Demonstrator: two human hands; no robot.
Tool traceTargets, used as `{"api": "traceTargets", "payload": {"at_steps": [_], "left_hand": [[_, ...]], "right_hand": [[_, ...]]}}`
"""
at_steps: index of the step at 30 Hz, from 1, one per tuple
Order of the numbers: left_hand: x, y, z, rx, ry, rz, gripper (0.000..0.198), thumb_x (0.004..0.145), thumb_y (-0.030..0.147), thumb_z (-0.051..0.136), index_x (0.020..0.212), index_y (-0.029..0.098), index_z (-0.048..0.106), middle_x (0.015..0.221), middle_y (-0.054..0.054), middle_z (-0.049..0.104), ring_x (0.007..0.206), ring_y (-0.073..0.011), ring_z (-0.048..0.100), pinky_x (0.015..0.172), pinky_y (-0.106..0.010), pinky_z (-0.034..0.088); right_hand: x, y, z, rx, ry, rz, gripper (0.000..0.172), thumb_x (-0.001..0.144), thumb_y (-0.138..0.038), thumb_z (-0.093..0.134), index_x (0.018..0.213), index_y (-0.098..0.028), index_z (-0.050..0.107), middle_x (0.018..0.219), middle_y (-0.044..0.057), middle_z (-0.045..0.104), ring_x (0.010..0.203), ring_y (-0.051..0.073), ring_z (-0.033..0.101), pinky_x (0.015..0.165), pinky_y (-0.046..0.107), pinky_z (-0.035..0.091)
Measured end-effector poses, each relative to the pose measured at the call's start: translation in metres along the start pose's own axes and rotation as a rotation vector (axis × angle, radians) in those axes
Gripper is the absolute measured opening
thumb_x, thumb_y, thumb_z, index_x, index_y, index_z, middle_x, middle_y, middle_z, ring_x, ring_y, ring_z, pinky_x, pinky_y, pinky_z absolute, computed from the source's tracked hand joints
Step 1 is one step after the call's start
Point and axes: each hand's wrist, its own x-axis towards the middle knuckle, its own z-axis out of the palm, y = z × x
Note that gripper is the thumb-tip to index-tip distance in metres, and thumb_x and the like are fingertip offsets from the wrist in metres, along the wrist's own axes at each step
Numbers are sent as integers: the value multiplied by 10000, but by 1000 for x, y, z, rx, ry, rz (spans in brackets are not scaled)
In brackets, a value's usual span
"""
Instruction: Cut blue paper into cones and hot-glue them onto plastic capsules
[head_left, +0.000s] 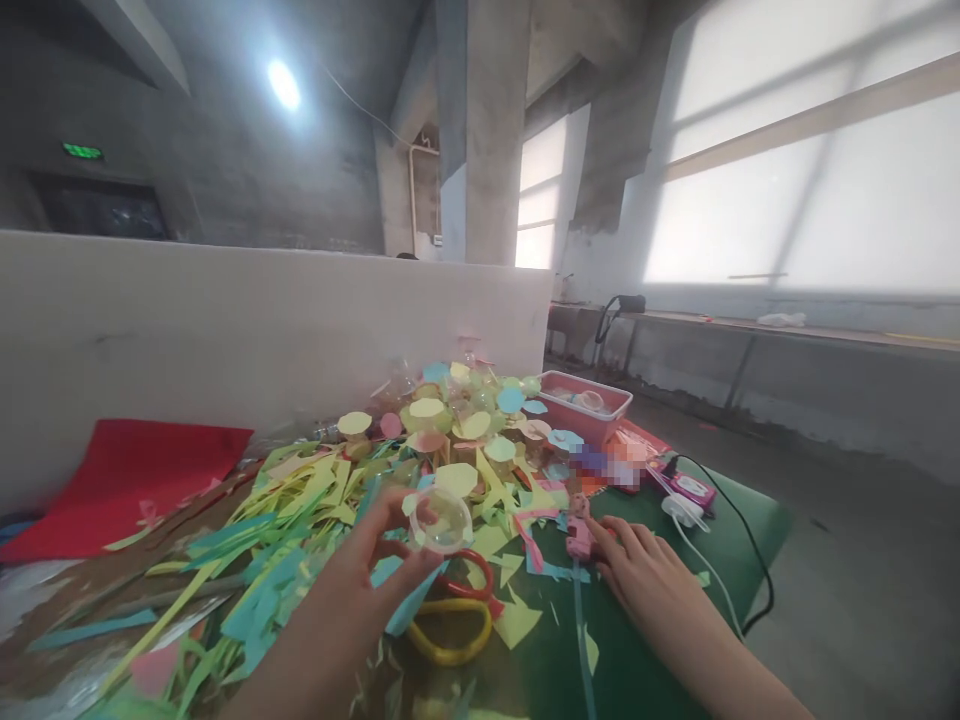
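My left hand (379,560) pinches a small clear plastic cup (442,520) between thumb and fingers, its round rim facing me. At the right, my right hand (637,560) rests with fingers stretched out, the fingertips touching the side of a pink glue gun (579,530). A translucent glue stick (583,630) runs from the glue gun toward me. Just below the cup lie scissors with red and yellow handles (454,640). Behind it stands a pile of clear cups topped with coloured paper pieces (427,408).
Cut paper strips (262,560) cover the left of the green table (637,670). Red sheets (127,480) lie farther left. A pink bin (589,415) stands at the back, near a white partition (262,330). Cables (750,540) and a pink box (694,488) sit right.
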Motion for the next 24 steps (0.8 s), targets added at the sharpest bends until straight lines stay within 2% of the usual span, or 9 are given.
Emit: {"api": "traceTargets", "payload": {"at_steps": [3, 7, 11, 16, 20, 24], "left_hand": [[-4, -5, 15, 96, -40, -62, 538, 713, 590, 608, 1151, 289, 522, 1163, -59, 656, 1010, -284, 625, 844, -390, 492], [-3, -19, 27, 185, -52, -41, 486, 722, 548, 604, 1123, 281, 542, 1082, -69, 673, 918, -284, 649, 834, -401, 483], [0, -28, 30, 193, -86, -91, 539, 729, 601, 586, 1168, 296, 525, 1034, -68, 682, 964, -299, 642, 797, -387, 504], [-2, -22, 32, 142, -108, -121, 514, 754, 591, 554, 1189, 318, 545, 1081, -48, 689, 1009, -302, 633, 814, -391, 523], [-7, -18, 37, 64, -59, -163, 547, 786, 618, 495, 1210, 280, 570, 1277, -72, 619, 1081, -290, 611, 873, -379, 517], [-7, -32, 36, -10, -63, -236, 678, 774, 677, 485, 1299, 248, 505, 1399, -88, 527, 1193, -293, 558, 926, -379, 505]], "right_hand": [[-8, 2, 17, -52, -41, 3, 365, 856, -91, 416, 1182, -161, 566, 1105, 156, 647, 876, 304, 617, 680, 427, 495], [-6, -4, 27, -38, -40, 88, 322, 868, -152, 478, 1181, -155, 548, 1056, 150, 632, 854, 298, 617, 694, 417, 484], [-5, 0, 28, -39, -66, 162, 289, 901, -226, 489, 1177, -162, 543, 1013, 141, 610, 824, 286, 607, 688, 396, 461], [-10, 12, 33, -49, -129, 126, 245, 958, -297, 426, 1113, -189, 583, 883, 107, 614, 760, 277, 594, 631, 376, 438], [-16, 22, 40, 124, -95, 141, 306, 995, -321, 321, 1097, -198, 582, 845, 92, 622, 749, 260, 606, 650, 368, 456], [-14, 30, 36, 415, -2, 299, 344, 984, -355, 297, 1170, -184, 531, 960, 113, 645, 882, 261, 638, 752, 372, 503]]}}
